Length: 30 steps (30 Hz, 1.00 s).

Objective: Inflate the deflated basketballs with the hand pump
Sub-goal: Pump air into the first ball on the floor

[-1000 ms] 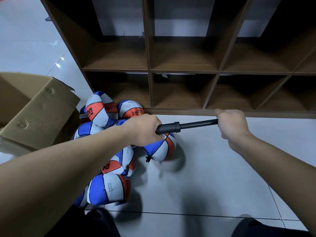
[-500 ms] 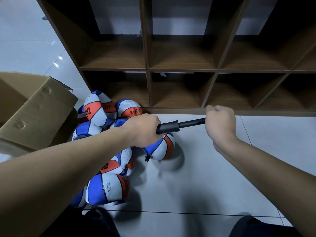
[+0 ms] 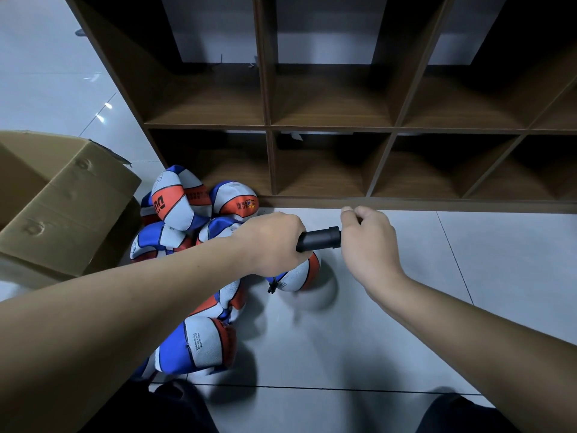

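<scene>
Head view: left hand [image 3: 274, 242] grips the hand pump [image 3: 318, 242] barrel, right hand [image 3: 370, 242] clenches its handle, over a basketball [image 3: 295, 275] on the floor. Jerky strokes could wrench the hose free.

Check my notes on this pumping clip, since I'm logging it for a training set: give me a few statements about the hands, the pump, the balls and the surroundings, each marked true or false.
1. The left hand grips the black plastic hand pump barrel. True.
2. The right hand rests flat on the floor. False: it is curled round the pump's handle end, right against the barrel.
3. The blue, white and orange deflated basketballs lie piled on the pale tiled floor. True.
4. The balls sit inside the brown wooden cubby shelf. False: they lie in front of it.
5. A brown cardboard box stands left of the balls. True.
</scene>
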Available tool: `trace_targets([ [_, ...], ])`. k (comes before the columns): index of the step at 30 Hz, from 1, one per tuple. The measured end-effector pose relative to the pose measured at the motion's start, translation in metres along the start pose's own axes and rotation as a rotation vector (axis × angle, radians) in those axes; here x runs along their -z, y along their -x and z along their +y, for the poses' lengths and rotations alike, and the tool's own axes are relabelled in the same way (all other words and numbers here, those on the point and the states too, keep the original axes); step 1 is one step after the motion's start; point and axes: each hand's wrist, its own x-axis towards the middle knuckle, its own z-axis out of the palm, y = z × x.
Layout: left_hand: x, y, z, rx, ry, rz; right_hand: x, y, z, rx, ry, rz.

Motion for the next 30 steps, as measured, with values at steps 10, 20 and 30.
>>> trace_targets([
  [10,0.001,-0.004,-0.005,-0.041,0.003,-0.004,-0.002,0.0,-0.001,-0.004,0.01,-0.062],
  [20,0.012,-0.001,-0.023,0.009,0.008,-0.026,0.039,-0.041,0.008,-0.201,-0.104,-0.016],
  [30,0.01,-0.002,-0.026,0.045,-0.091,-0.041,0.036,-0.036,0.014,-0.265,-0.142,0.138],
])
